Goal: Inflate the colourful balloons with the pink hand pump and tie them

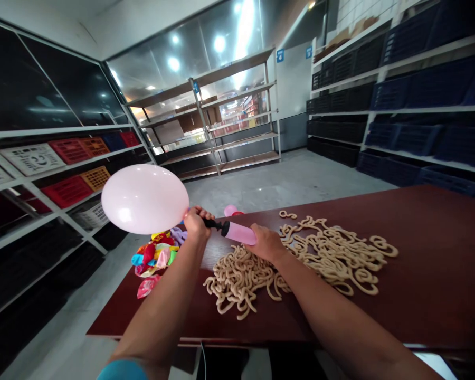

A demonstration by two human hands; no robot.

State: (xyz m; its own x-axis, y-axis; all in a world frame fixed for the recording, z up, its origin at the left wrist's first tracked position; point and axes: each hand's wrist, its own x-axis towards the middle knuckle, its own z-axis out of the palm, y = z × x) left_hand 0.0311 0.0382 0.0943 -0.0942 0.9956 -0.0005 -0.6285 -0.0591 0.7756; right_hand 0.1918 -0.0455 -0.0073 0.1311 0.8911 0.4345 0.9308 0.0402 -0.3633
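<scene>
A pale pink inflated balloon (144, 198) hangs over the left end of the dark red table (419, 253). My left hand (197, 221) is closed around the balloon's neck where it meets the black nozzle of a pink hand pump (237, 231). My right hand (264, 243) grips the pump's pink barrel from the right. Below the balloon lies a heap of flat, uninflated coloured balloons (155, 257). Beige curly cord-like pieces (324, 250) are spread over the table under and beside my right arm.
Metal shelving with red, orange and white crates (69, 150) runs along the left. Dark blue crates (427, 84) fill shelves on the right. Bare shelving units (221, 121) stand at the back across a grey floor. A small pink and red object (231, 210) sits behind the pump.
</scene>
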